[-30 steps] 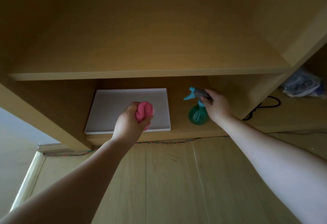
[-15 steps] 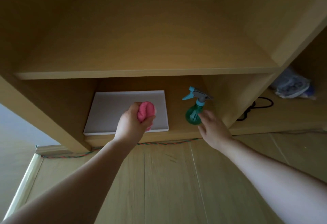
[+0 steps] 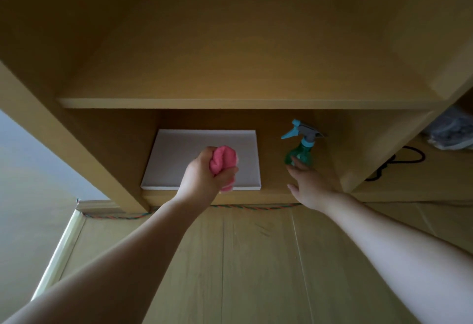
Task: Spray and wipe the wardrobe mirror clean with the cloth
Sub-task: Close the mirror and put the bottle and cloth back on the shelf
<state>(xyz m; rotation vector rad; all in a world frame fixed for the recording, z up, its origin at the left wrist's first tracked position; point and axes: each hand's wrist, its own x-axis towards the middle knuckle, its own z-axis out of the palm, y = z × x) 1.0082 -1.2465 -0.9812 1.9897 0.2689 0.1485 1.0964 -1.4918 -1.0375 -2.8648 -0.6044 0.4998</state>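
Leftmost, white panel (image 3: 202, 155) flat on lower wardrobe shelf (image 3: 271, 193). Left hand (image 3: 207, 180) above it, fist closed around bunched pink cloth (image 3: 222, 160). Right hand (image 3: 311, 185) spread loose, fingertips at base of upright green spray bottle (image 3: 300, 151), holding nothing.

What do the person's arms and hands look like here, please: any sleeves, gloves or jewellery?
Both forearms are bare for their whole visible length, with no sleeve in frame. The left hand and right hand wear no gloves, and no watch, ring or bracelet shows on either.
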